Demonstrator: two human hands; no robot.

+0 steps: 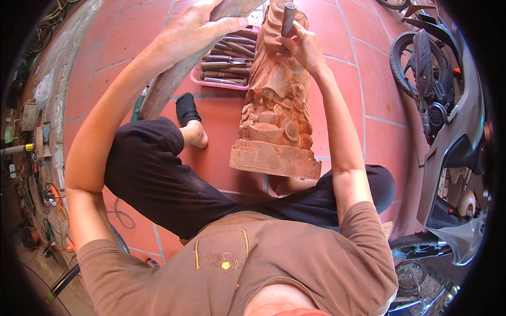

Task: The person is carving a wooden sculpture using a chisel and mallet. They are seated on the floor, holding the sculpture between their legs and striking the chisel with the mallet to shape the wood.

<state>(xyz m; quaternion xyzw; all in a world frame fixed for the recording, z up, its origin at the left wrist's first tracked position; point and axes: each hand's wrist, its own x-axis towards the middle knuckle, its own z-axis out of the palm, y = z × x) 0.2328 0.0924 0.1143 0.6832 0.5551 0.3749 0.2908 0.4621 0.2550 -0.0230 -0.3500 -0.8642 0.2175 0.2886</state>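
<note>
A reddish-brown carved wooden statue (274, 89) lies on the floor before me, its flat base toward my body. My right hand (307, 50) is closed around a chisel (288, 19) over the statue's upper part; only the round handle shows, and the blade end is hidden. My left hand (197, 26) grips a long grey-brown wooden bar (176, 79), with the thumb laid across it. The bar slants from beside my left knee up past the top edge of the view, so its far end is out of sight.
Left of the statue, a pink basket (211, 83) holds several chisels (224, 66). A green tool (138, 105) lies partly behind the bar. Motorbikes (448, 131) stand along the right. Cables and tools clutter a ledge (50, 152) at left. My socked foot (188, 113) rests near the basket.
</note>
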